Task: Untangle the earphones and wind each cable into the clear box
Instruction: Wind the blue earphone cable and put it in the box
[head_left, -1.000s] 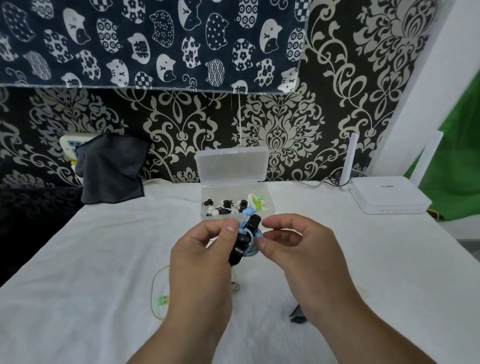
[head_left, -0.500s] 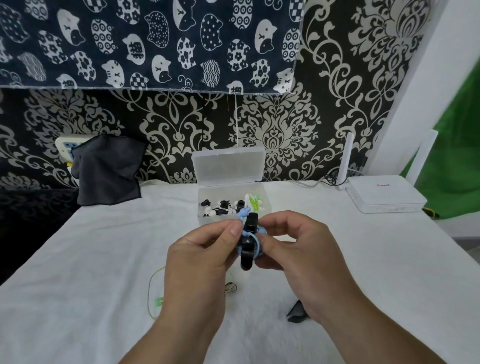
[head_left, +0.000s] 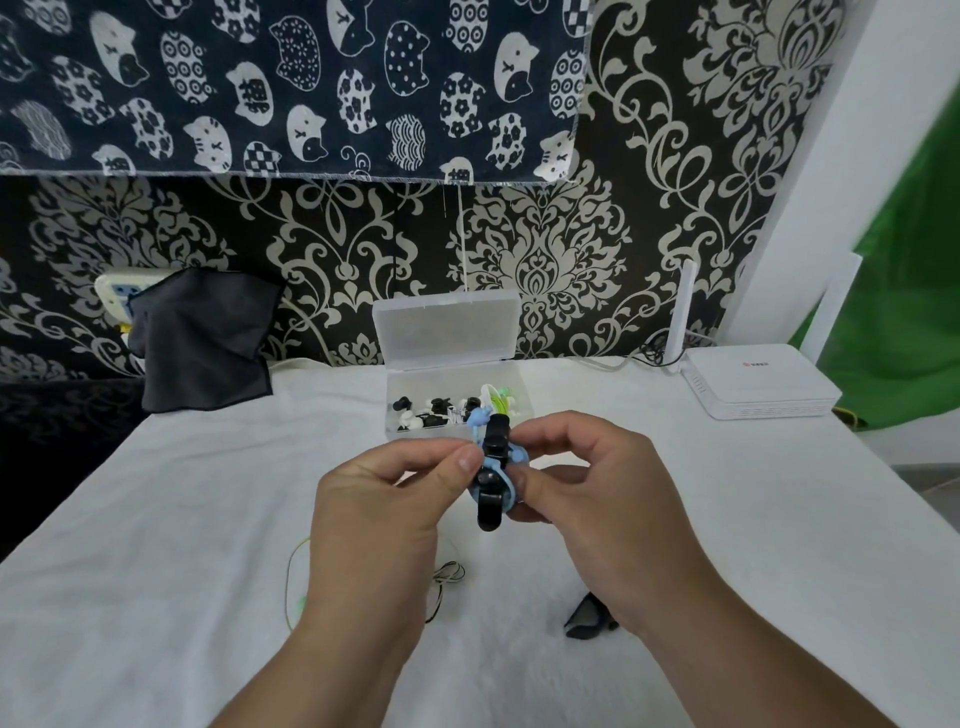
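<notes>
I hold a coiled light-blue earphone cable (head_left: 514, 458) above the table, with a black strap (head_left: 491, 499) wrapped across the coil. My left hand (head_left: 384, 514) pinches the bundle from the left and my right hand (head_left: 587, 499) grips it from the right. Just behind the bundle, the clear box (head_left: 415, 434) stands with its lid (head_left: 447, 330) propped up; inside lie black and white earbuds and a green-white wound cable. A yellow-green earphone cable (head_left: 289, 582) lies on the white cloth under my left wrist, beside a thin black-and-white cable (head_left: 448, 574).
A small dark strap (head_left: 587, 616) lies on the cloth beside my right wrist. A white router (head_left: 758, 382) with antennas sits at the back right. A dark cloth (head_left: 200, 338) hangs over a wall socket at the back left. Patterned wallpaper backs the table.
Both hands have closed in on the blue bundle. The black strap has swung from a slant to nearly upright across the coil.
</notes>
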